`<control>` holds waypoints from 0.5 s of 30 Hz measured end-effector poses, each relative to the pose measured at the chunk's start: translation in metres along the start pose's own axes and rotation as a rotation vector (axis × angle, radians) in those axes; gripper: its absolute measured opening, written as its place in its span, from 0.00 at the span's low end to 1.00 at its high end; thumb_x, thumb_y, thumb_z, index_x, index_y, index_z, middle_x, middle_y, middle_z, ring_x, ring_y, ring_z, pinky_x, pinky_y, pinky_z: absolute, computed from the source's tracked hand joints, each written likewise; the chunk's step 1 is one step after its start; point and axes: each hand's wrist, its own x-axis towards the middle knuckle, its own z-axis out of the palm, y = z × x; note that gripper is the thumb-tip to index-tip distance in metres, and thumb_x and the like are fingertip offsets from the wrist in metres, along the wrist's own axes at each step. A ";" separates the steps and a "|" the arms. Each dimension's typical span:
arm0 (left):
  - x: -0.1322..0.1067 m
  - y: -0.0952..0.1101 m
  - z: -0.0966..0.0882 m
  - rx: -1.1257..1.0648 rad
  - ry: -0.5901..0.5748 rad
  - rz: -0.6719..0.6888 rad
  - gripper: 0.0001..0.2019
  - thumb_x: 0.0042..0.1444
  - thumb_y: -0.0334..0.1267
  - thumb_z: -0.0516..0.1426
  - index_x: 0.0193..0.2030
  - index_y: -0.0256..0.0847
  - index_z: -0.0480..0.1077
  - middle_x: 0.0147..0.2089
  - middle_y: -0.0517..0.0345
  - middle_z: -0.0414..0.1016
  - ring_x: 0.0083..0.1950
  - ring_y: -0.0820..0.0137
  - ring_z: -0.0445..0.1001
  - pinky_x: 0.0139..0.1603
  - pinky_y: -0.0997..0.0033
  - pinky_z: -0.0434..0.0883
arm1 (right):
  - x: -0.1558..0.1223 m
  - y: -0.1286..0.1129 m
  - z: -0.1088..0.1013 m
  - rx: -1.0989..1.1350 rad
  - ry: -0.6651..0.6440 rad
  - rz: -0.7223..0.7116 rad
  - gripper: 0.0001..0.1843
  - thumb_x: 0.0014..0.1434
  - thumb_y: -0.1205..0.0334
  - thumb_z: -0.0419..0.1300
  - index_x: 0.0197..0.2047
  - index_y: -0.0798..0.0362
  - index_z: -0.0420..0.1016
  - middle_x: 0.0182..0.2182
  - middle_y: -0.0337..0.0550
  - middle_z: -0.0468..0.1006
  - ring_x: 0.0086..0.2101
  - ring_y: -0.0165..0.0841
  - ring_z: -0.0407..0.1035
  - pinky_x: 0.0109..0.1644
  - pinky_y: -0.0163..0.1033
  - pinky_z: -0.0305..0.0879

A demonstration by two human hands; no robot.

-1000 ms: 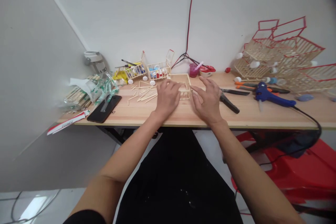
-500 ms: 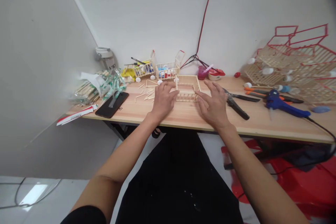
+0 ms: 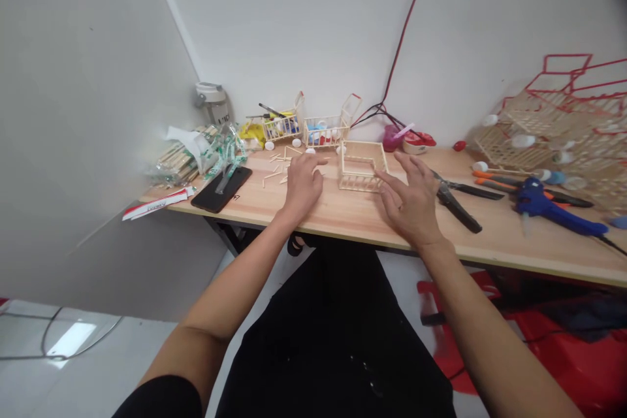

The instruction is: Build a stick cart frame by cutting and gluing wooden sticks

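A small box frame of pale wooden sticks (image 3: 361,166) stands on the wooden table (image 3: 343,212) in front of me. My left hand (image 3: 302,184) lies to its left with fingers stretched out, reaching toward loose sticks (image 3: 279,170) and holding nothing. My right hand (image 3: 410,199) hovers just right of the frame, fingers spread, fingertips close to the frame's right side but apart from it.
Black shears (image 3: 458,199), orange-handled pliers (image 3: 494,177) and a blue glue gun (image 3: 553,209) lie to the right. Stacked stick baskets with red rims (image 3: 563,124) stand far right. A black phone (image 3: 221,188), stick packets (image 3: 196,157) and two small stick carts (image 3: 323,127) sit left and behind.
Both hands have drawn off the stick frame, the left hand moving left toward the loose sticks. The view has swung left, so everything sits further right in the picture.
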 end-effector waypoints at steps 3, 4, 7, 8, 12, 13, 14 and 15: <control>-0.008 0.000 0.003 -0.010 -0.049 -0.063 0.17 0.53 0.21 0.50 0.44 0.37 0.76 0.50 0.51 0.78 0.55 0.61 0.71 0.61 0.60 0.65 | 0.001 -0.002 -0.001 -0.010 -0.006 -0.036 0.17 0.64 0.60 0.58 0.54 0.49 0.79 0.67 0.51 0.63 0.66 0.51 0.55 0.64 0.60 0.55; -0.010 0.000 0.004 -0.011 -0.061 -0.075 0.17 0.54 0.21 0.51 0.44 0.37 0.76 0.50 0.51 0.78 0.56 0.61 0.70 0.61 0.60 0.65 | 0.001 -0.003 -0.001 -0.015 -0.011 -0.038 0.17 0.64 0.60 0.58 0.55 0.49 0.78 0.67 0.51 0.63 0.66 0.51 0.55 0.64 0.60 0.55; -0.014 -0.002 0.004 0.022 -0.091 -0.087 0.17 0.55 0.22 0.51 0.47 0.37 0.75 0.52 0.51 0.77 0.57 0.60 0.69 0.61 0.60 0.64 | 0.001 -0.004 -0.001 -0.033 -0.039 -0.034 0.19 0.64 0.58 0.59 0.57 0.49 0.77 0.68 0.52 0.62 0.66 0.52 0.54 0.64 0.61 0.55; -0.015 -0.003 0.003 0.053 -0.105 -0.089 0.17 0.56 0.23 0.51 0.48 0.37 0.75 0.52 0.50 0.77 0.56 0.60 0.69 0.60 0.59 0.64 | 0.001 -0.004 -0.001 -0.039 -0.046 -0.034 0.20 0.64 0.58 0.59 0.58 0.49 0.76 0.68 0.53 0.61 0.66 0.52 0.54 0.64 0.62 0.55; -0.012 -0.011 -0.005 0.283 -0.194 -0.114 0.15 0.60 0.27 0.51 0.51 0.37 0.75 0.51 0.48 0.76 0.55 0.56 0.67 0.57 0.57 0.64 | 0.000 -0.002 -0.001 -0.036 -0.032 -0.027 0.21 0.63 0.58 0.60 0.59 0.51 0.75 0.68 0.54 0.62 0.66 0.53 0.53 0.64 0.61 0.55; -0.010 -0.014 -0.007 0.347 -0.225 -0.123 0.15 0.61 0.28 0.52 0.51 0.37 0.75 0.51 0.48 0.76 0.55 0.56 0.66 0.56 0.57 0.64 | 0.000 -0.002 -0.001 -0.031 -0.021 -0.026 0.21 0.62 0.59 0.60 0.58 0.51 0.75 0.67 0.54 0.62 0.66 0.52 0.54 0.65 0.61 0.55; -0.008 -0.016 -0.009 0.400 -0.256 -0.131 0.14 0.61 0.29 0.52 0.50 0.38 0.75 0.50 0.47 0.76 0.54 0.55 0.66 0.55 0.57 0.64 | 0.000 -0.001 0.000 -0.027 -0.010 -0.028 0.21 0.62 0.59 0.60 0.58 0.51 0.75 0.67 0.54 0.63 0.66 0.52 0.54 0.65 0.61 0.55; -0.006 -0.019 -0.009 0.438 -0.286 -0.134 0.13 0.62 0.30 0.52 0.48 0.38 0.76 0.49 0.47 0.76 0.54 0.54 0.66 0.54 0.57 0.65 | 0.000 0.000 0.000 -0.024 0.002 -0.030 0.21 0.62 0.59 0.60 0.58 0.50 0.75 0.67 0.54 0.63 0.66 0.52 0.54 0.65 0.60 0.55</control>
